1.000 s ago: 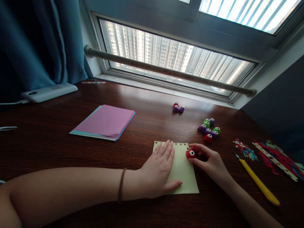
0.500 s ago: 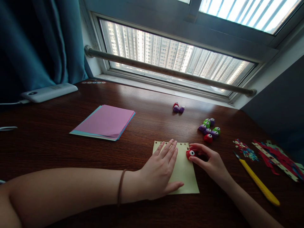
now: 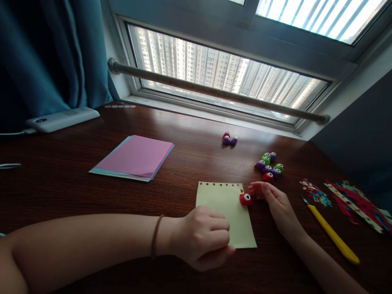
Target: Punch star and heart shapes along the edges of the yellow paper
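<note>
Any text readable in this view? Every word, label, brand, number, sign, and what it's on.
Readable text: none.
White device: dark oval mark near one end, too small to read.
Red punch at the paper's edge: dark shape on its white top, no legible lettering.
Pale yellow paper: row of small punched holes, not writing.

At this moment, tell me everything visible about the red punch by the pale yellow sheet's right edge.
The red punch is small and rounded, apparently plastic, with a white round top bearing a dark mark. It sits across the right edge of the pale yellow sheet, just below a punched hole near the corner; its underside is hidden. The right hand is beside it, not holding it.
</note>
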`<state>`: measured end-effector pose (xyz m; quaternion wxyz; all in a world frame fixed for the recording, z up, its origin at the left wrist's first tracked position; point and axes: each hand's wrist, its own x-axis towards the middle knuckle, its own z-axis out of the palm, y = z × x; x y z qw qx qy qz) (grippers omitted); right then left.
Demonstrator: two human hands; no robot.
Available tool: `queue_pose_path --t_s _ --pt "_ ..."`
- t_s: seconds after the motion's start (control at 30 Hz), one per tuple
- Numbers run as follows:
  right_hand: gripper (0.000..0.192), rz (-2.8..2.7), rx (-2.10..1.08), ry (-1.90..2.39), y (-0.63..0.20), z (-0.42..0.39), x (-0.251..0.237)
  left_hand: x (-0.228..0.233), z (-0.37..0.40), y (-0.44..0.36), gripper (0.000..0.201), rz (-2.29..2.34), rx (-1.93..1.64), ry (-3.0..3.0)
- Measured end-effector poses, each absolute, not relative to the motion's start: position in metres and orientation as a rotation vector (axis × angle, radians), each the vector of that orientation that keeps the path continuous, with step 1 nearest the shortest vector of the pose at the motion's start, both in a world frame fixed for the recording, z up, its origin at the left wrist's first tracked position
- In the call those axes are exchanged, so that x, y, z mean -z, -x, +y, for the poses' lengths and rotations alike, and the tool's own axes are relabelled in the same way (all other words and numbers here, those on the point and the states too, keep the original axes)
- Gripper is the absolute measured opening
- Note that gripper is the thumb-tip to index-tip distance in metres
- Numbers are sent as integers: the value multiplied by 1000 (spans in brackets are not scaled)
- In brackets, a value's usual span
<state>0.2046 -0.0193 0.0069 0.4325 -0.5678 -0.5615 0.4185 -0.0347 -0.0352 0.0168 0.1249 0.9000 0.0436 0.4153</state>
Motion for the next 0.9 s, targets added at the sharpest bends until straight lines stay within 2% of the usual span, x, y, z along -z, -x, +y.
queue_pose_path --t_s 0.3,0.73,0.9 --pt "34 -975 -1195 1332 -211 -13 -1 -10 -34 36 30 29 -1218 -2692" --pt "40 -1023 -1147 1358 -210 -13 -1 -10 -35 35 34 -185 -1348 -2738" --pt "42 -1057 -1125 1364 -210 -13 2 -9 -34 36 38 -153 -1274 -2810"
